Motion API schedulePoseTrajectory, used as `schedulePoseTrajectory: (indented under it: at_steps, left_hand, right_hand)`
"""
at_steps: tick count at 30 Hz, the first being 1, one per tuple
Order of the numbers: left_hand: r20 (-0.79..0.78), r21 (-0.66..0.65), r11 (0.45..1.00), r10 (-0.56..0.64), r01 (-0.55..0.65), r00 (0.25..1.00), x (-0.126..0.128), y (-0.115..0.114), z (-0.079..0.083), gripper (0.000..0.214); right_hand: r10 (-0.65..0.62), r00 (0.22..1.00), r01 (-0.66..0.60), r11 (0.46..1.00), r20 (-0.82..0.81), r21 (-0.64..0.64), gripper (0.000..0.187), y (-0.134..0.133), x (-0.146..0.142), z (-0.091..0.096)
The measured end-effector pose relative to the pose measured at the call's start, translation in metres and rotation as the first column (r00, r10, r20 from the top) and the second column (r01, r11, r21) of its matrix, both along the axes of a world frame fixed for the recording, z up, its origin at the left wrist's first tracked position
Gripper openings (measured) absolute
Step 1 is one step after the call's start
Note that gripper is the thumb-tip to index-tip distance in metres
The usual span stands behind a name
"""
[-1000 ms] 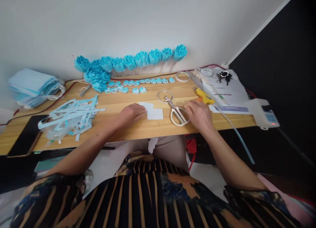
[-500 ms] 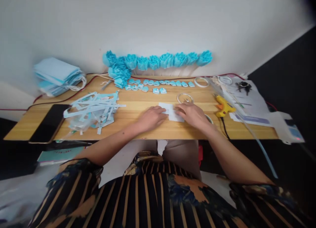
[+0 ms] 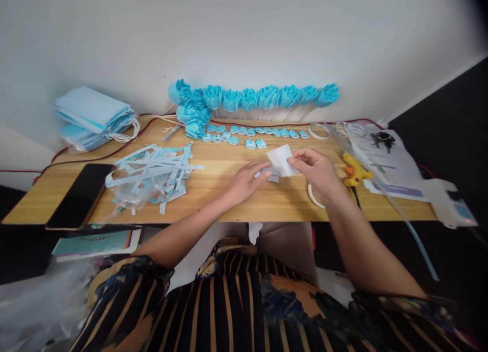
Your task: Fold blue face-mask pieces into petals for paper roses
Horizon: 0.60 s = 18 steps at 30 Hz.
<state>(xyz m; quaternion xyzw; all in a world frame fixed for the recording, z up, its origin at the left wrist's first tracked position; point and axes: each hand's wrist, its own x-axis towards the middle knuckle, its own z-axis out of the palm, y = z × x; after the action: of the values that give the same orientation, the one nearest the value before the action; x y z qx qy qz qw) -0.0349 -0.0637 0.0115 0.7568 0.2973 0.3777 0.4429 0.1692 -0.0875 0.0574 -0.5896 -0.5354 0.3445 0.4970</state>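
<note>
My right hand [image 3: 314, 169] pinches a small white square of thin fabric-like material [image 3: 282, 160] between thumb and fingers, raised and tilted over the table. To its left, my left hand [image 3: 247, 182] reaches out with fingers extended and thumb apart. A second small pale piece [image 3: 273, 176] shows at the left thumb and fingertips, partly hidden by them. Whether the left fingers touch or grip that piece is hard to see. Behind the hands, small folded blue pieces [image 3: 250, 144] lie in rows on the wooden table [image 3: 217, 187].
Blue flowers [image 3: 248, 99] line the wall. At left are stacked face masks [image 3: 93, 110], a pile of cut strips [image 3: 152, 174] and a phone [image 3: 78, 195]. On the right lie a yellow glue gun [image 3: 356, 171], a tape ring [image 3: 315, 194], papers [image 3: 407, 164] and keys [image 3: 383, 138].
My right hand has lifted the white square off the table and turned it up. My left hand has opened its thumb away from the fingers. The whole view has shifted slightly.
</note>
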Motion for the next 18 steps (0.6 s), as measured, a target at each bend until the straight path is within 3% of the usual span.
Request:
schedulePoseTrajectory:
  at_steps: [4,8,12,18]
  left_hand:
    - [0.235,-0.38,0.916,-0.04,0.13,0.971,-0.001,0.002,0.01,0.048]
    - [0.41,-0.582,0.795,0.105,0.171,0.906,-0.003,0.005,0.011,0.051]
    - [0.504,-0.674,0.704,0.22,0.221,0.835,-0.004,0.009,0.01,0.045]
    - [0.504,-0.727,0.667,0.358,0.162,0.786,-0.004,0.011,0.012,0.037]
  right_hand:
    - [0.04,0.992,-0.039,0.999,-0.117,0.004,0.028,0.005,-0.03,-0.012]
    - [0.076,0.992,-0.074,0.997,-0.104,0.017,0.036,0.004,-0.047,-0.019]
    - [0.083,0.986,-0.078,0.996,-0.144,0.04,0.039,0.0,-0.06,-0.015]
    - [0.043,0.991,-0.033,0.996,-0.13,0.079,0.039,-0.005,-0.068,-0.023]
